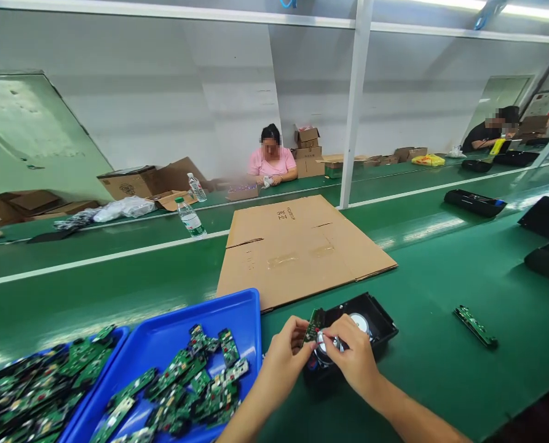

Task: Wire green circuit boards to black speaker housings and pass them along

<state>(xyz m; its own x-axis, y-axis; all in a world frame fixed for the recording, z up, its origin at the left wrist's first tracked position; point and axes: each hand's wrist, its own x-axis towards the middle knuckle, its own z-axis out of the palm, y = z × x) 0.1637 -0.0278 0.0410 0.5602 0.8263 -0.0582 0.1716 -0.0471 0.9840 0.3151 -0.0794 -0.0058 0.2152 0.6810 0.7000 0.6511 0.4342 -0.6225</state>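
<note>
Green circuit board (315, 325) gripped in the left hand (284, 359), right hand (351, 352) pinching a silver part (327, 343).

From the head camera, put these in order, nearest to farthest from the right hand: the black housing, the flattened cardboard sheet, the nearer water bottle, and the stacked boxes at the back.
1. Black housing, directly under the right hand.
2. Flattened cardboard sheet, straight ahead on the belt.
3. Nearer water bottle, ahead and left, beyond the sheet's left edge.
4. Stacked boxes, far ahead, beyond the far belt.
</note>
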